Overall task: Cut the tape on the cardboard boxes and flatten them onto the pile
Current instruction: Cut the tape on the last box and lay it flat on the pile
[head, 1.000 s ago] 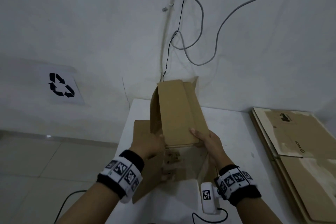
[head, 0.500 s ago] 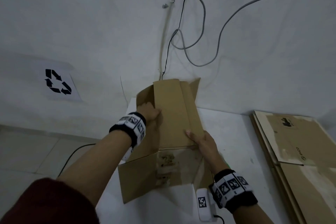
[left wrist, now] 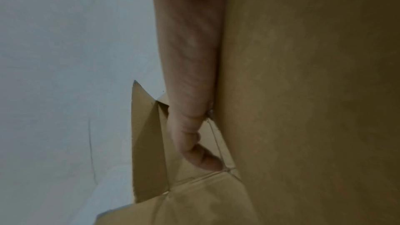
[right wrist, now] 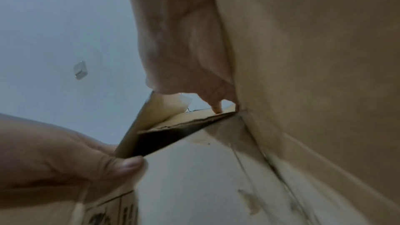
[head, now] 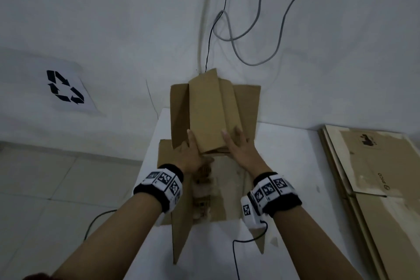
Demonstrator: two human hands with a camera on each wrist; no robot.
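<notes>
A brown cardboard box (head: pixel 211 109), opened and partly collapsed, stands tilted up over the far part of the white table (head: pixel 295 188), with its flaps spread left and right. My left hand (head: pixel 193 154) grips the near end of its folded middle panel, thumb on the front. In the right wrist view that thumb (right wrist: pixel 129 163) pinches a cardboard edge. My right hand (head: pixel 241 150) lies against the panel's right side with straight fingers. In the left wrist view a finger (left wrist: pixel 190 91) rests along the cardboard (left wrist: pixel 303 91). I see no cutting tool.
A pile of flattened cardboard (head: pixel 375 177) lies along the table's right side. A recycling sign (head: pixel 64 87) hangs low on the left wall. Grey and black cables (head: pixel 227 29) hang down the wall behind the box. A tiled floor lies left of the table.
My left hand drew back from the far left flap to the near end of the middle panel. The box rose more upright and its side flaps spread out.
</notes>
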